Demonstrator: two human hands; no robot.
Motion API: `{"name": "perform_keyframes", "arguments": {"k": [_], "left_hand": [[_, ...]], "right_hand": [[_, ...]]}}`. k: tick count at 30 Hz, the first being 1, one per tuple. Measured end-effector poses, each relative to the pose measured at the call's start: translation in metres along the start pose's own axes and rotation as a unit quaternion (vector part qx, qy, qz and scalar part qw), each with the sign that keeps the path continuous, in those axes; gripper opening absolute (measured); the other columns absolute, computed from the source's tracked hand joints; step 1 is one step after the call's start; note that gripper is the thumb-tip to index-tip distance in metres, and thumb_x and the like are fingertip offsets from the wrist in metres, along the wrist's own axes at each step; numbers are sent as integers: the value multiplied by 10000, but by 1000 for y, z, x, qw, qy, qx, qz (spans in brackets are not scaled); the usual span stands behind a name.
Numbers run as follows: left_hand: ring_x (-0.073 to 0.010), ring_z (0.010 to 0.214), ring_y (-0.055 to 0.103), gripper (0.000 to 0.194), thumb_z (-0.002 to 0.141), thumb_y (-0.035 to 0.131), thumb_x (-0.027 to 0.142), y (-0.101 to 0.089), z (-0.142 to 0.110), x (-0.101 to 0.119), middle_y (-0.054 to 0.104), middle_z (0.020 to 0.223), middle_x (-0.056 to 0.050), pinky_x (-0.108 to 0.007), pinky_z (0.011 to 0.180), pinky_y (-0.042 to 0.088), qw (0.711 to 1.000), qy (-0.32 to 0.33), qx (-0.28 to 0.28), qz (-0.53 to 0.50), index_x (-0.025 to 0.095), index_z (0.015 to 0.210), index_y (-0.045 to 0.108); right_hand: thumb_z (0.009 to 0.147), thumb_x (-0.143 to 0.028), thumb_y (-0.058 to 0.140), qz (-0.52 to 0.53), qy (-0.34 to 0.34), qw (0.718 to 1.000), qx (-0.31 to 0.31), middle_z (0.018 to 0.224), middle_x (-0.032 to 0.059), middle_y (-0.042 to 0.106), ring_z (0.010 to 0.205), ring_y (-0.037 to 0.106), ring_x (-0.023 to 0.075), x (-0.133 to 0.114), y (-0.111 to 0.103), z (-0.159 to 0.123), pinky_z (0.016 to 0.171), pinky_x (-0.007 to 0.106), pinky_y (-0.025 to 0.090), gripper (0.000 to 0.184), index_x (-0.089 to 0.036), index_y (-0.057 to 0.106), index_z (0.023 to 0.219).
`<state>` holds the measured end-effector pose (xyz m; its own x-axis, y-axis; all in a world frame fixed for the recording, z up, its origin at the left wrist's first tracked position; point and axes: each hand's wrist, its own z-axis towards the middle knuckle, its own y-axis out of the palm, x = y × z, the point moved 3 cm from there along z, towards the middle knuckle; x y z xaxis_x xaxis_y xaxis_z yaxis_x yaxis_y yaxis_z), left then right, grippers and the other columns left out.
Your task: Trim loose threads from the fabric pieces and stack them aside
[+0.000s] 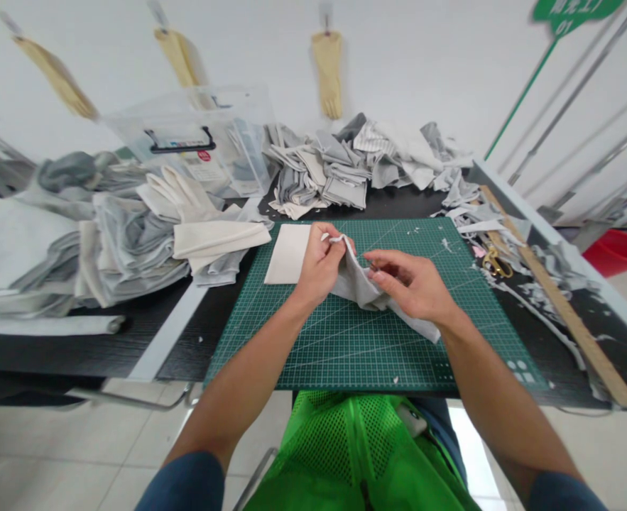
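A light grey piece of cloth [363,284] hangs in folds over the green cutting mat [313,348]. My left hand [324,259] pinches its upper edge between thumb and fingers, raising it off the mat. Just to the right, my right hand [406,280] is closed in a pinch beside the cloth. Something small and dark shows at its fingertips, too small to name. Part of the cloth passes under the right hand and ends in a corner on the mat. A flat cream cloth rectangle [286,255] lies behind my left hand.
Heaped grey and cream cloths [126,234] cover the table's left side; more folded cloths [324,170] lie at the back. A clear plastic box [228,152] stands behind. At right are gold-handled scissors [497,264], a wooden ruler [569,312] and fabric scraps [544,273].
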<state>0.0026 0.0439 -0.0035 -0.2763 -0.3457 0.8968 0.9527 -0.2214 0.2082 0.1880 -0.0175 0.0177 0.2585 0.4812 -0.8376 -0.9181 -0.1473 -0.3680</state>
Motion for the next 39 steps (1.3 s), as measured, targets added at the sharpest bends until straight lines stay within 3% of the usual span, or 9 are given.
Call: {"name": "perform_keyframes", "arguments": {"k": [4, 9, 14, 21, 23, 26, 29, 32, 39], "left_hand": [[-134, 678, 540, 206, 912, 613, 233, 1, 0, 4, 605, 788, 30, -269, 637, 410, 1000, 8, -10, 18, 268, 1041, 456], [-127, 671, 490, 317, 718, 557, 50, 0, -1, 9, 566, 797, 22, -267, 606, 364, 996, 56, -39, 59, 237, 974, 543], [-108, 635, 438, 357, 609, 598, 38, -3, -4, 9, 505, 779, 35, -261, 551, 305, 991, 63, -74, 87, 217, 918, 580], [-110, 653, 452, 292, 727, 739, 133, -3, -3, 8, 516, 796, 35, -258, 580, 339, 993, 50, -68, 80, 221, 929, 548], [-118, 713, 485, 279, 749, 771, 163, -1, -2, 9, 538, 833, 21, -260, 629, 375, 993, 75, -67, 62, 214, 894, 538], [-126, 777, 514, 307, 768, 822, 208, 1, 0, 10, 550, 857, 11, -264, 688, 406, 991, 111, -72, 24, 207, 858, 529], [-127, 777, 519, 357, 768, 872, 280, 1, 0, 8, 557, 864, 8, -264, 685, 412, 990, 115, -87, 1, 210, 869, 538], [-130, 772, 525, 383, 768, 895, 339, 2, -1, 5, 569, 873, 3, -268, 678, 417, 988, 110, -112, 0, 211, 881, 552], [-137, 810, 546, 398, 777, 903, 378, 2, -2, 4, 578, 877, 1, -272, 728, 432, 987, 114, -118, -2, 209, 893, 563]], "right_hand": [[955, -499, 690, 76, 27, 995, 59, 910, 47, 752, 680, 642, 159, 3, -7, 3, 652, 315, 540, 363, -232, 720, 1199], [913, -464, 739, -46, -1, 976, 214, 1024, 66, 761, 825, 709, 188, 14, -13, 9, 769, 340, 589, 361, -227, 730, 1185], [895, -447, 757, -17, 61, 992, 111, 994, 61, 771, 613, 707, 157, 21, -3, 10, 546, 281, 573, 380, -221, 745, 1200], [839, -443, 838, 118, 100, 983, -103, 735, 22, 740, 498, 679, 160, -1, -6, 0, 460, 262, 546, 347, -195, 800, 1078], [864, -440, 821, 122, 59, 988, -79, 785, 36, 762, 560, 705, 168, -3, -9, 0, 532, 288, 591, 342, -201, 800, 1108], [913, -395, 779, 33, -52, 995, 74, 998, 71, 796, 833, 762, 214, -5, -17, 3, 766, 371, 646, 284, -245, 798, 1153], [924, -326, 766, -108, -155, 964, 186, 1130, 80, 784, 1064, 728, 258, -8, -21, 3, 963, 432, 603, 251, -281, 803, 1169], [942, -287, 741, -172, -193, 948, 183, 1141, 80, 773, 1074, 710, 259, -8, -20, 5, 976, 436, 586, 280, -298, 791, 1218], [967, -303, 716, -148, -189, 968, 77, 1144, 68, 765, 1031, 696, 233, 0, -9, 5, 922, 424, 590, 292, -302, 780, 1253]]}}
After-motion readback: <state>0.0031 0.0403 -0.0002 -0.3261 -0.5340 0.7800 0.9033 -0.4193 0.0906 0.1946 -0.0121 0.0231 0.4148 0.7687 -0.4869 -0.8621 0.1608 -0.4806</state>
